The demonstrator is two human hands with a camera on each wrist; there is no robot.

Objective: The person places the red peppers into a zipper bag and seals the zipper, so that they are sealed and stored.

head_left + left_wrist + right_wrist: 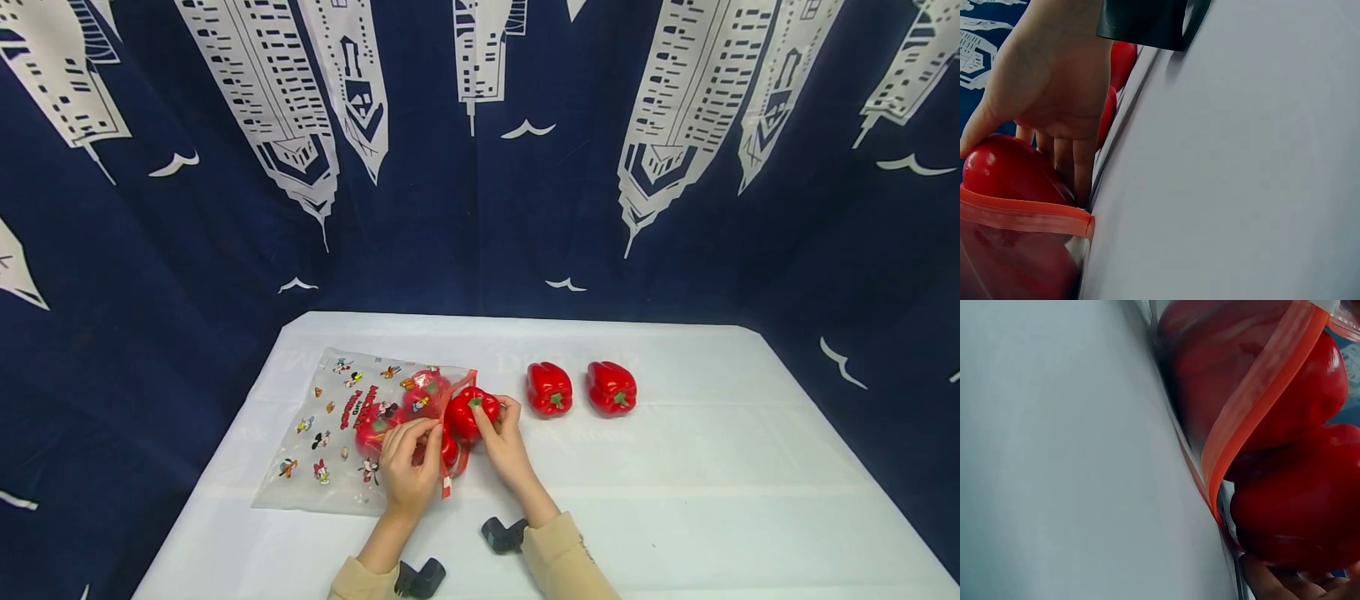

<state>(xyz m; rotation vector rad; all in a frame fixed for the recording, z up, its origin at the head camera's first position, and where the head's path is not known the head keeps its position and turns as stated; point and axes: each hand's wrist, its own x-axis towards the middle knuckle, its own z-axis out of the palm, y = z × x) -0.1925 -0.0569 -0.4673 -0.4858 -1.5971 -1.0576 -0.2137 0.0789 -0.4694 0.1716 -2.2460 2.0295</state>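
A clear zip bag (322,433) with cartoon prints and a red-orange zip edge (1022,212) lies on the left of the table, with red bell peppers inside. My left hand (408,468) pinches the bag near its mouth. At that mouth my right hand (510,446) grips a red bell pepper (467,412), thumb on top and fingers round its far side. Another bell pepper (1313,394) sits beside it, partly behind the zip edge in the right wrist view. The left wrist view shows the right hand's fingers reaching down beside the held pepper.
Two loose red bell peppers, one nearer (550,390) and one farther right (611,388), lie right of my hands. A white cloth covers the table (712,475). Dark camera mounts (504,535) sit at both wrists. Behind hangs a navy curtain (480,233) with white building prints.
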